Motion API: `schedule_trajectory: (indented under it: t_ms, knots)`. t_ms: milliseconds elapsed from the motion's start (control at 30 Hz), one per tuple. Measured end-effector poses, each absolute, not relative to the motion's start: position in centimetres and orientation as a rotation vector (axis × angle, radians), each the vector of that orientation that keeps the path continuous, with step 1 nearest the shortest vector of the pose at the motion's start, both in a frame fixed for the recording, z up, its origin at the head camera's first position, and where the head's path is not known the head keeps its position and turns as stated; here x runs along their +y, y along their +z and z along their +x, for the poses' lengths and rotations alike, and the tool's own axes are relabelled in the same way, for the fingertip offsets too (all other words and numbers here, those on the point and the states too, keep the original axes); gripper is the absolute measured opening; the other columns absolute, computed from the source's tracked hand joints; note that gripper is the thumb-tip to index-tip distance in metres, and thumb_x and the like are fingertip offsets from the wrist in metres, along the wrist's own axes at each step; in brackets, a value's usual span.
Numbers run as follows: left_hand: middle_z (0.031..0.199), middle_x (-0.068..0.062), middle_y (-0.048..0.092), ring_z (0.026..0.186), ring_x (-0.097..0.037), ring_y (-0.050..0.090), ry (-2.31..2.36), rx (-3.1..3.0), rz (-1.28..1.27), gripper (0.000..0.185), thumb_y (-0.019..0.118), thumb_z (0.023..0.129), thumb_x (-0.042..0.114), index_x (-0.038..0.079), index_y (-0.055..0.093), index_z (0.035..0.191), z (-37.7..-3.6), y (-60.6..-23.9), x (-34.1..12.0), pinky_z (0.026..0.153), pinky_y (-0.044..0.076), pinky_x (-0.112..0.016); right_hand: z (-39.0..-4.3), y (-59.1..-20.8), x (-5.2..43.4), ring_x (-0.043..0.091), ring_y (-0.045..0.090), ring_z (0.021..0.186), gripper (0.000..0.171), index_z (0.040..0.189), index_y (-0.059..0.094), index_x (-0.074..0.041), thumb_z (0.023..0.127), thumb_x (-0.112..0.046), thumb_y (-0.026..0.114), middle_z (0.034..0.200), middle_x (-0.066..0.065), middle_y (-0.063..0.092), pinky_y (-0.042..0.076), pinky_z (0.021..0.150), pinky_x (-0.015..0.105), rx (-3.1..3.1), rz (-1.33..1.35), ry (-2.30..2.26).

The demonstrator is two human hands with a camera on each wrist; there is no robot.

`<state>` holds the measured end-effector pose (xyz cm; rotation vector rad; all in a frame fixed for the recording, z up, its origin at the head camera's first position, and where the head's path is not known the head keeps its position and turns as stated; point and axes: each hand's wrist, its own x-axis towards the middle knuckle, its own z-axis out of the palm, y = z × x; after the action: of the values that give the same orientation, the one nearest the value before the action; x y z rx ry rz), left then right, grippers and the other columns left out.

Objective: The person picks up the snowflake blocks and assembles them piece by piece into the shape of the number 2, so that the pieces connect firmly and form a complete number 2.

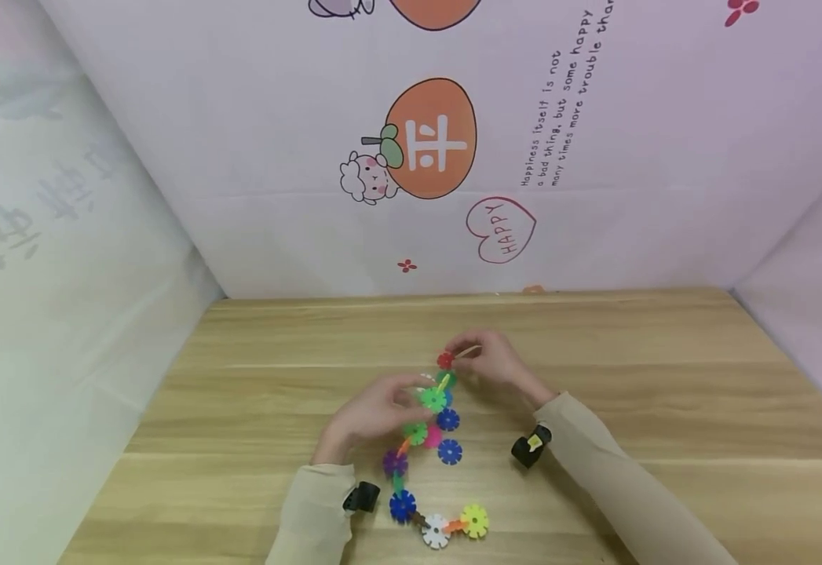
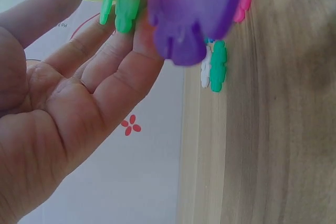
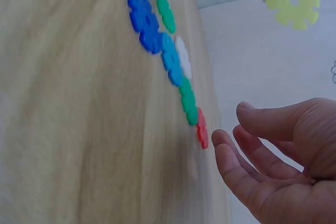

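Snowflake chain (image 1: 430,439) lying mid-table (image 1: 665,408), running from red disc (image 1: 445,360) at 12 o'clock down to yellow disc (image 1: 475,520) at 5. Left hand (image 1: 375,408) pinching green disc (image 1: 433,399) near the top; right hand (image 1: 491,359) at 1 o'clock by the red piece, fingers loosely curled, apparently holding nothing. Best handled by steadying the green disc and lining slots up squarely before pressing.
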<state>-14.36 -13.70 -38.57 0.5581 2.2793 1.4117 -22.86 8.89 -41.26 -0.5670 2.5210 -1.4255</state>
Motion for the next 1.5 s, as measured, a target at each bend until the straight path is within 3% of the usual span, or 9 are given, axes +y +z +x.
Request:
schedule_trajectory:
  t_ms: [267, 533, 800, 1067, 1333, 1500]
  knots:
    - [0.126, -0.005, 0.060, 0.100, -0.019, 0.063, 1.387, 2.287, 0.546, 0.045, 0.067, 0.091, 0.021, 0.014, 0.054, 0.134, -14.4, -38.5, -13.6, 0.084, 0.053, -0.037, -24.5, -41.8, 8.8, 0.026, 0.063, 0.096, 0.027, 0.109, 0.068, -0.002, 0.082, 0.000, 0.072, 0.104, 0.010, 0.068, 0.056, 0.076, 0.034, 2.480, -0.505, -1.354]
    - [0.124, -0.006, 0.061, 0.099, -0.019, 0.063, 1.383, 2.296, 0.529, 0.045, 0.067, 0.091, 0.020, 0.014, 0.055, 0.133, -14.4, -38.4, -13.7, 0.084, 0.053, -0.038, -25.4, -42.0, 8.4, 0.022, 0.060, 0.089, 0.029, 0.107, 0.070, -0.003, 0.078, -0.001, 0.075, 0.096, 0.007, 0.069, 0.053, 0.080, 0.035, 2.574, -0.664, -1.149]
    - [0.117, -0.005, 0.064, 0.095, -0.016, 0.064, 1.374, 2.286, 0.533, 0.044, 0.066, 0.091, 0.020, 0.013, 0.054, 0.134, -14.5, -38.7, -13.5, 0.081, 0.054, -0.034, -25.6, -41.9, 8.4, 0.019, 0.057, 0.081, 0.029, 0.107, 0.070, -0.002, 0.078, -0.002, 0.076, 0.091, 0.007, 0.066, 0.051, 0.073, 0.031, 2.608, -0.757, -1.023]
    - [0.120, -0.009, 0.062, 0.096, -0.019, 0.065, 1.375, 2.282, 0.562, 0.042, 0.065, 0.093, 0.020, 0.009, 0.054, 0.133, -14.5, -38.8, -13.4, 0.080, 0.054, -0.034, -25.2, -41.6, 8.3, 0.020, 0.055, 0.077, 0.026, 0.094, 0.064, -0.003, 0.073, 0.000, 0.078, 0.083, 0.007, 0.062, 0.050, 0.070, 0.033, 2.623, -0.747, -1.018]
    - [0.120, -0.009, 0.063, 0.099, -0.022, 0.065, 1.374, 2.279, 0.566, 0.042, 0.063, 0.093, 0.019, 0.009, 0.054, 0.133, -14.4, -38.7, -13.3, 0.083, 0.054, -0.038, -24.5, -41.6, 8.8, 0.020, 0.064, 0.079, 0.015, 0.089, 0.062, -0.007, 0.081, 0.002, 0.070, 0.086, 0.007, 0.069, 0.054, 0.071, 0.034, 2.595, -0.786, -1.113]
    - [0.120, -0.008, 0.063, 0.098, -0.020, 0.065, 1.362, 2.285, 0.545, 0.042, 0.064, 0.093, 0.021, 0.011, 0.055, 0.133, -14.4, -38.8, -13.2, 0.083, 0.054, -0.038, -23.9, -41.4, 9.4, 0.018, 0.064, 0.077, 0.010, 0.090, 0.063, -0.006, 0.085, 0.002, 0.067, 0.087, 0.008, 0.069, 0.055, 0.065, 0.030, 2.557, -0.770, -1.192]
